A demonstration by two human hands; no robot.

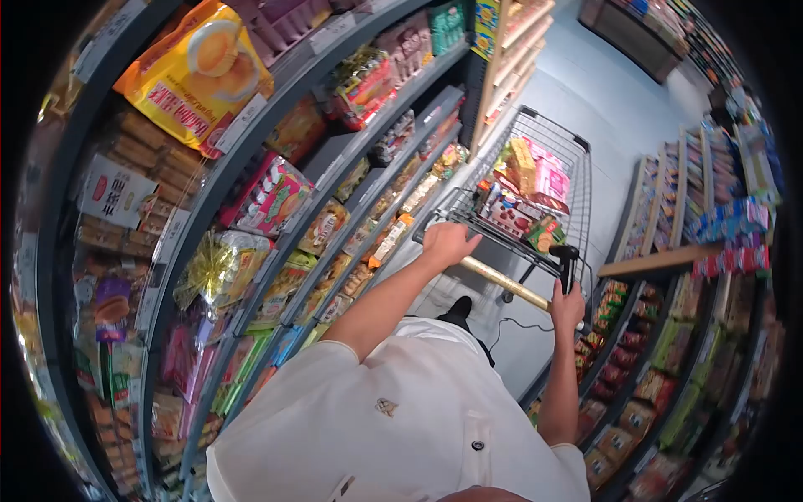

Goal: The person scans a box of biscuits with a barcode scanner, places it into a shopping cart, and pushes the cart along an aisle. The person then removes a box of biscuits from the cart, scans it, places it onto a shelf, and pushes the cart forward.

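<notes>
My left hand [450,243] is closed over the left end of the handle [508,284] of a wire shopping cart [581,180], the thumb pointing right. At the handle's right end, my right hand [568,308] is wrapped around an upright black handheld device [567,261] with a rounded head, shaped like a barcode scanner. Several packaged snacks lie in the cart, among them a pink bag [549,182], a yellow pack [522,164], a dark box with red round pictures [507,211] and a green pack [545,235].
Shelves of bagged sweets and snacks rise close on the left, with a large yellow bag [201,75] on an upper one. More stocked shelves [661,360] line the right. Pale floor [577,92] runs ahead toward a dark display bin [633,38]. A thin cable [499,328] hangs below the handle.
</notes>
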